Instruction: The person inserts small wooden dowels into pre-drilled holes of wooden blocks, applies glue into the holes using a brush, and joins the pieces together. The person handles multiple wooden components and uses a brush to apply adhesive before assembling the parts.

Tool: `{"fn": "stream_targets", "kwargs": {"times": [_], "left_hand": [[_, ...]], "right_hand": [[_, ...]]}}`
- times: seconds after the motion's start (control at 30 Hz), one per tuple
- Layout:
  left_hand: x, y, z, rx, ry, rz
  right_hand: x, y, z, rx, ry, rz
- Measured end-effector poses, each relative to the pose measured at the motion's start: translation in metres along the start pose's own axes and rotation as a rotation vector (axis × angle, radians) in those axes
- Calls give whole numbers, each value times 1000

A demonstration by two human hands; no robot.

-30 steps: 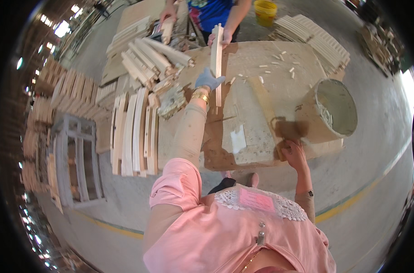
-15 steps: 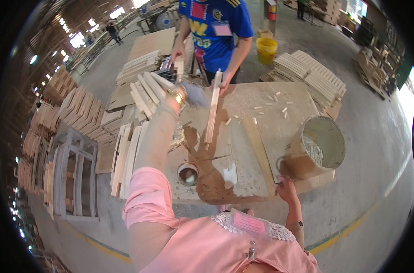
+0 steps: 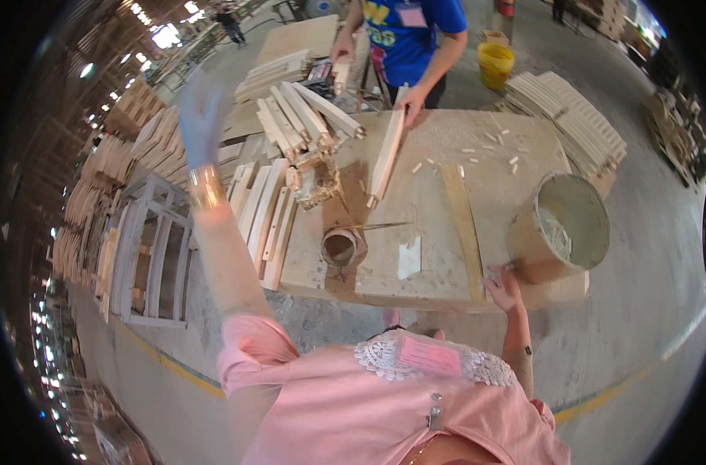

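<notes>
The gloved left hand (image 3: 201,124) is hanging blurred at left, apparently spread and empty; the right hand (image 3: 505,287) is resting at the surface's (image 3: 372,288) near edge, grip unclear. A co-worker's hand (image 3: 415,101) is holding a wooden bar (image 3: 387,151) at far middle; pegs (image 3: 514,160) are lying loose, seemingly unused.

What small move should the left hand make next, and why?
Probably swing the left hand over the table toward the near end of the wooden bar: the blurred hand is raised out to the left, seemingly empty, while a co-worker's hand holds the bar's far end and no hand is on its near end.
</notes>
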State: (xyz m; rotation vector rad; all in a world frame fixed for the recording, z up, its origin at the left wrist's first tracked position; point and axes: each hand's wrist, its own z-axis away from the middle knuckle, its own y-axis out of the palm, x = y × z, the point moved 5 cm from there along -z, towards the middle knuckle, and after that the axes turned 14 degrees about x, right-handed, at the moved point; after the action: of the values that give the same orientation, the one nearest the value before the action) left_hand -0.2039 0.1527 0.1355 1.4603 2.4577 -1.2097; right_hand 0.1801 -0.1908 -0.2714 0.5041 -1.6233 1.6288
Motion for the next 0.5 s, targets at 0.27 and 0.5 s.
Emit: {"fn": "stream_targets", "kwargs": {"times": [0.27,0.5], "left_hand": [[60,5,311,-59,-793,345],[67,-15,348,-131,-822,67]], "right_hand": [[25,-13,-7,2,-186,-88],[192,-89,-18,107,-446,-407]]}}
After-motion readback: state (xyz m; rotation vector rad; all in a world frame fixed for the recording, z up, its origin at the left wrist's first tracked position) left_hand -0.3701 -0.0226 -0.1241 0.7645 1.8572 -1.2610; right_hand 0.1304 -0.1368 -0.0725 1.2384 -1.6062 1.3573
